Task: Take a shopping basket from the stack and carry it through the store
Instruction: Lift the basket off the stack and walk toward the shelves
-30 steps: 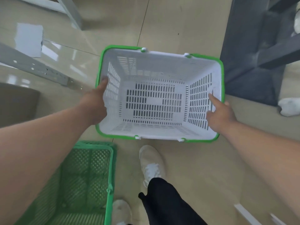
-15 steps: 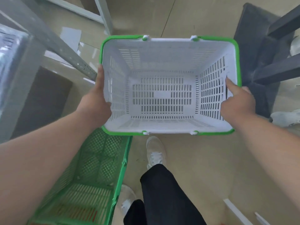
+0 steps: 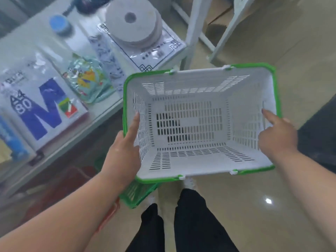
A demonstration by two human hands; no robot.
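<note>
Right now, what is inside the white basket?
The white basket holds nothing; only its slotted floor shows. Both hands, left and right, cover small parts of the side walls.

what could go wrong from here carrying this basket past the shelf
1. The empty white slotted plastic basket with green rim is gripped only at its short side walls by the left hand and right hand, each with one finger inside, so it might slip or tip.
2. Its left edge passes close to the low shelf of packaged goods and could clip it.
3. The green basket below, near the feet, could trip the person.
</note>
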